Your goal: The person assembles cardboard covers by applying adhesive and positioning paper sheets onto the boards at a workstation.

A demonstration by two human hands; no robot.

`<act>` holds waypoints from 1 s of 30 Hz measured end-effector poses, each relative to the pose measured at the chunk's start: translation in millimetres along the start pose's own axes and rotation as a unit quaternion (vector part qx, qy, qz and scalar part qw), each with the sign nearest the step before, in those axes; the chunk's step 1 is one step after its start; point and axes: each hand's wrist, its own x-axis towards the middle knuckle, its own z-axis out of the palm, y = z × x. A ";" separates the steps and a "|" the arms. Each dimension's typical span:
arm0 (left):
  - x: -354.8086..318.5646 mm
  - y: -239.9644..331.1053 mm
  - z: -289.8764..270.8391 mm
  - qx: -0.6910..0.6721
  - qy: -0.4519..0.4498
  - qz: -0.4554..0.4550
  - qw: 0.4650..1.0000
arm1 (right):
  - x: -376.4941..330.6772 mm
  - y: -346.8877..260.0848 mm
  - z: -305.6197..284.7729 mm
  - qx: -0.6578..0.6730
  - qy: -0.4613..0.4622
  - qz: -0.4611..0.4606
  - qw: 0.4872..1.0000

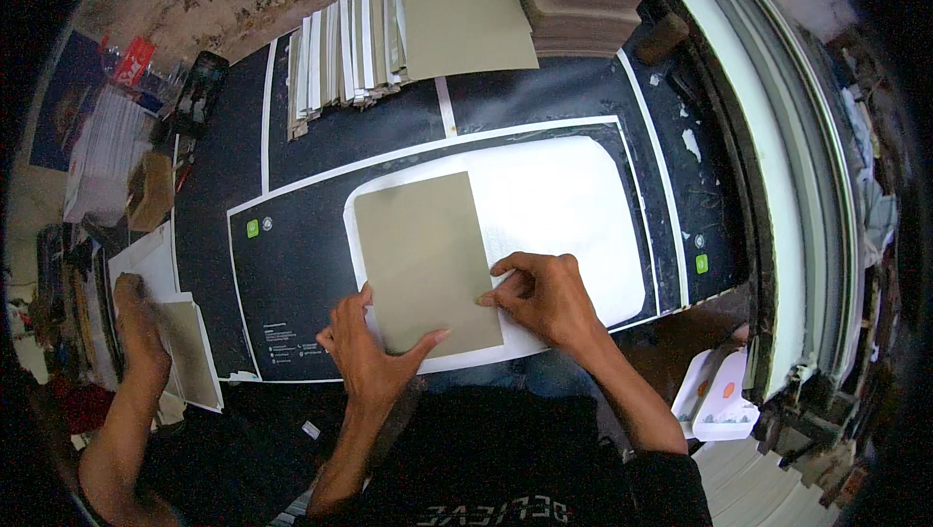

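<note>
A grey-brown cardboard sheet [423,255] lies on the left part of a white paper sheet [564,216] with rounded corners. My left hand [369,347] is spread at the board's lower left corner, its thumb along the lower edge and a fingertip at the left edge. With thumb and index finger bent together, my right hand [544,298] grips the board's right edge, close to the white paper. The undersides of its fingers are partly hidden. Both sheets rest on a dark table covering [301,264] with white border lines.
At the back stands a row of boards and papers [340,46], with a larger grey board [466,12] beside it. A long pale machine edge [758,138] runs along the right. On the left, another person's hand [141,318] touches a white-edged board [190,352].
</note>
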 end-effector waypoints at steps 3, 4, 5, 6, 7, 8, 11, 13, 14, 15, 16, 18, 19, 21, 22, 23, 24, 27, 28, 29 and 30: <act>4.6 23.4 -12.0 0.033 -0.002 -0.040 0.999 | 1.7 -0.7 -0.3 0.005 -0.008 0.006 1.000; 11.2 28.0 -13.6 0.022 -0.004 -0.014 1.000 | 2.9 0.1 0.8 0.005 -0.011 0.008 1.000; 20.8 31.7 -13.9 0.009 -0.004 0.008 1.000 | 3.0 0.6 3.2 0.002 -0.010 0.009 1.000; 31.8 35.1 -9.0 -0.007 -0.001 0.031 1.000 | 3.4 1.9 3.9 -0.005 -0.007 0.008 1.000; 44.3 35.9 2.6 -0.015 -0.017 0.067 0.998 | 3.3 2.9 4.5 -0.013 -0.005 0.007 1.000; 57.0 35.8 16.0 -0.018 -0.031 0.100 0.994 | 3.3 1.9 4.2 -0.028 -0.009 0.010 1.000; 72.5 38.7 37.1 0.044 -0.057 0.134 0.988 | 3.4 0.8 5.9 -0.039 0.001 -0.010 0.999; 72.6 39.6 44.0 0.087 -0.067 0.133 0.985 | 2.3 10.0 10.3 -0.007 0.020 -0.045 0.999; 72.5 38.0 46.6 0.099 -0.070 0.133 0.984 | 2.4 11.2 10.9 -0.015 0.017 -0.043 0.999; 73.0 36.9 48.5 0.111 -0.072 0.133 0.982 | 2.4 11.5 10.8 -0.023 0.014 -0.040 0.999; 74.3 37.0 49.6 0.110 -0.072 0.133 0.982 | 3.2 11.3 10.5 -0.030 0.012 -0.038 0.999; 73.2 38.4 49.7 0.108 -0.075 0.130 0.983 | 2.7 10.2 9.5 -0.031 0.010 -0.032 0.999; 73.2 37.6 50.2 0.105 -0.073 0.133 0.983 | 2.5 8.7 9.1 -0.031 0.009 -0.028 0.999; 73.8 35.5 51.3 0.097 -0.069 0.140 0.983 | 3.6 0.4 6.0 -0.038 -0.017 -0.004 0.999; 73.4 34.2 51.4 0.098 -0.070 0.138 0.983 | 4.6 -1.7 5.8 -0.042 -0.031 0.008 0.999; 72.3 35.1 51.6 0.100 -0.071 0.137 0.983 | 3.4 0.3 5.8 -0.039 -0.026 -0.001 0.999; 71.1 36.0 51.6 0.101 -0.071 0.136 0.983 | 2.2 2.7 5.7 -0.036 -0.022 -0.011 0.999; 69.8 38.0 51.6 0.131 -0.073 0.132 0.980 | 0.0 7.9 6.5 -0.007 -0.004 -0.036 0.999; 71.0 38.0 51.6 0.137 -0.069 0.131 0.980 | 1.0 8.4 6.1 0.006 0.003 -0.043 0.999; 72.3 38.1 52.2 0.141 -0.068 0.130 0.979 | 2.9 9.1 5.2 -0.003 0.004 -0.055 0.998; 69.4 37.5 53.9 0.144 -0.074 0.125 0.979 | 3.8 11.3 5.5 -0.012 0.001 -0.063 0.998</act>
